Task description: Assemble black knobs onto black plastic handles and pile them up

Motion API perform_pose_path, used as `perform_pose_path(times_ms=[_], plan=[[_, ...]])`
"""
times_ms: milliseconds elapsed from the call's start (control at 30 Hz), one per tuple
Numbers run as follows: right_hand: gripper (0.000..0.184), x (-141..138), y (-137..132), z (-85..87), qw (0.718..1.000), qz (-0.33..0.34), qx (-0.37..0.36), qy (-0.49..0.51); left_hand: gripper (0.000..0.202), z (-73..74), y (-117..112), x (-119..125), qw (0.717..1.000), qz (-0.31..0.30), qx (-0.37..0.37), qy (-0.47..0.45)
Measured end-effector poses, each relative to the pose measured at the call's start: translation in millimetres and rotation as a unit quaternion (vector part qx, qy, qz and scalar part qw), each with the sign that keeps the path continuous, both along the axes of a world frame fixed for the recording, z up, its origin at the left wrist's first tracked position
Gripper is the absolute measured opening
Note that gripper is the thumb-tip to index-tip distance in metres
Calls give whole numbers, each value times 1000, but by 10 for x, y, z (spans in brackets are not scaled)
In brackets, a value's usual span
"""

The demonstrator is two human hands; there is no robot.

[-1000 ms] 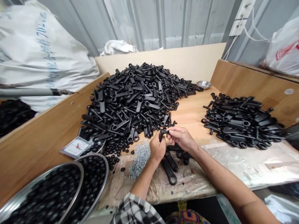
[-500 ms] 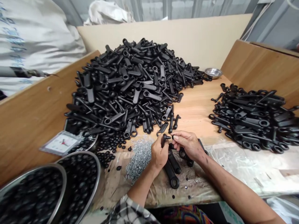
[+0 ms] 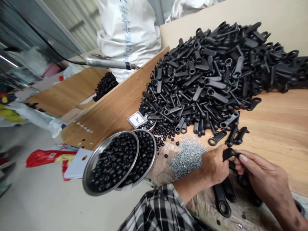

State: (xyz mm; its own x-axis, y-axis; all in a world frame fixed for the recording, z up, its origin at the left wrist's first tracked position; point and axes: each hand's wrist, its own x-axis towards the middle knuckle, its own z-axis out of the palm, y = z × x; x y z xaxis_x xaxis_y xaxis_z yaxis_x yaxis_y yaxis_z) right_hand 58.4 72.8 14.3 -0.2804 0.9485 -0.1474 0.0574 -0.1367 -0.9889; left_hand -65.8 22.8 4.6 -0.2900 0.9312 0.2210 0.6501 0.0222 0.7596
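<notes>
My left hand is closed around a black crank handle, its narrow end pointing right. My right hand pinches a small black piece at that narrow end; the fingertips cover most of it. Below the hands, several black crank handles lie on the plastic-covered bench. A heap of small silver pins lies just left of my left hand. Beyond the hands rises a large pile of black crank handles, with a few loose ones at its near edge.
Two metal bowls of black knobs stand left, the nearer bowl overlapping the farther bowl. A small clock sits behind them. A power screwdriver hangs above the wooden side board. White sacks stand behind.
The view has swung left, so everything appears farther right. My right fingers have brought the small black piece from just off the crank handle's narrow end to touching it.
</notes>
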Motion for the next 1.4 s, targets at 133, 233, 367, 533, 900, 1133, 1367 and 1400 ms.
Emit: perform_pose_path(times_ms=[133,233,367,533,900,1133,1367,1400], plan=[[33,-3,-34,-31,996,-31,58,-58,34,-24,0,30,1000,2,-13,7],[30,-50,-36,10,998,-7,-47,29,33,-58,0,41,1000,-11,-24,0],[24,-98,-44,102,997,18,-58,52,28,-92,-18,49,1000,6,-27,12],[19,-84,17,121,999,35,6,26,27,-91,32,29,999,3,-41,18],[33,-58,133,247,968,146,-103,176,32,46,80,-46,999,28,-4,-43],[28,-65,73,281,982,147,3,120,33,12,58,-85,1000,6,16,-24],[20,555,495,599,988,-3,152,5,57,5,125,-125,984,-93,75,-134],[21,777,604,697,980,-38,189,-45,59,8,131,-143,982,-78,92,-145]])
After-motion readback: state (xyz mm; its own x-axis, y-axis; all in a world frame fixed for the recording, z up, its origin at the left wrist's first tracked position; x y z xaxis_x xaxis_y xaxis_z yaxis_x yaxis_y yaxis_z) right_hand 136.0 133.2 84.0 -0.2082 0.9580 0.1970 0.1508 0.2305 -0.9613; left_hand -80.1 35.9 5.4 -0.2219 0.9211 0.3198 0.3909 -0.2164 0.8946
